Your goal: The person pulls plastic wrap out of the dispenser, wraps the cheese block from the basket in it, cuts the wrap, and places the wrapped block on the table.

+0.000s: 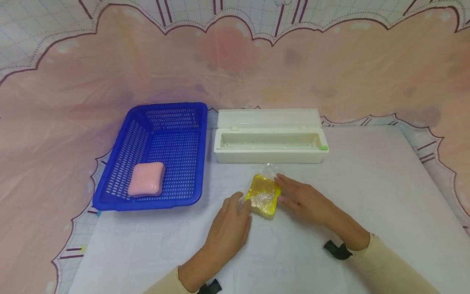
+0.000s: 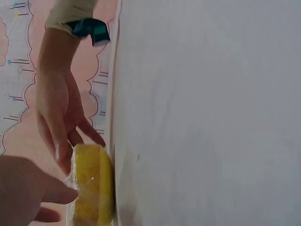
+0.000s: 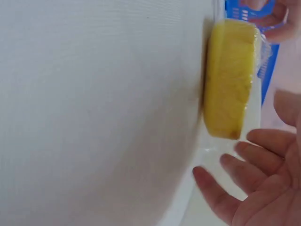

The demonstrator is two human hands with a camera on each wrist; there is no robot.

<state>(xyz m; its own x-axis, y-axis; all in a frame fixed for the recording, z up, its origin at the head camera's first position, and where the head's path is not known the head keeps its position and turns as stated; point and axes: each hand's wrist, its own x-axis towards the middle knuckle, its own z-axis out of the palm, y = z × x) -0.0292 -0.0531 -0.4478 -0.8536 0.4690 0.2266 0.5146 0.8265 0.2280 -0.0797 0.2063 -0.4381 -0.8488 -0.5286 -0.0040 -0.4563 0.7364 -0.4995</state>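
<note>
Film (image 1: 269,169) is poking past far end of yellow block (image 1: 262,195), lying on table (image 1: 374,175) before white box (image 1: 271,157). Right fingers (image 1: 290,183) are sitting apart; left fingers (image 1: 247,207) are resting at block's edge, can't tell if pinching. Imo we're better off steadying block while smoothing loose film snug.

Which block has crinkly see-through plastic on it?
The yellow block, on the white tabletop between the left hand and right hand. The pink block, in the blue basket, shows no wrap.
</note>
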